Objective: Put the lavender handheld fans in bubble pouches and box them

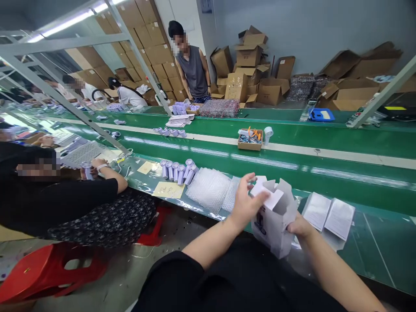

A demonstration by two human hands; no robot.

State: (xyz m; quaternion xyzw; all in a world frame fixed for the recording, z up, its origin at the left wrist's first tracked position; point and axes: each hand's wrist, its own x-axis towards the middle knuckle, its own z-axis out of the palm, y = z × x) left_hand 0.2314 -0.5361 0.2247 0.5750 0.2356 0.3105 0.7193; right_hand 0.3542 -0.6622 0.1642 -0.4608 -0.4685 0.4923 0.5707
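Observation:
A white printed carton (274, 229) stands upright in front of me, its top flaps raised. My left hand (245, 201) is at its left top edge, with the thumb against a white flap (274, 199) and the fingers behind it. Gripping the carton's right side is my right hand (299, 225), its fingers partly hidden. Bubble-wrap bags (209, 188) lie in a stack left of the carton. Beyond them several lilac cylindrical devices (177, 171) stand close together. To the right lie two stacks of white folded papers (339, 219).
A green conveyor belt (208, 151) runs across ahead, carrying a small cardboard tray (250, 145) of parts. A co-worker (65, 195) sits at the left by a red stool (48, 273); another person (195, 73) stands across the line. Metal frame posts (383, 93) rise from the bench.

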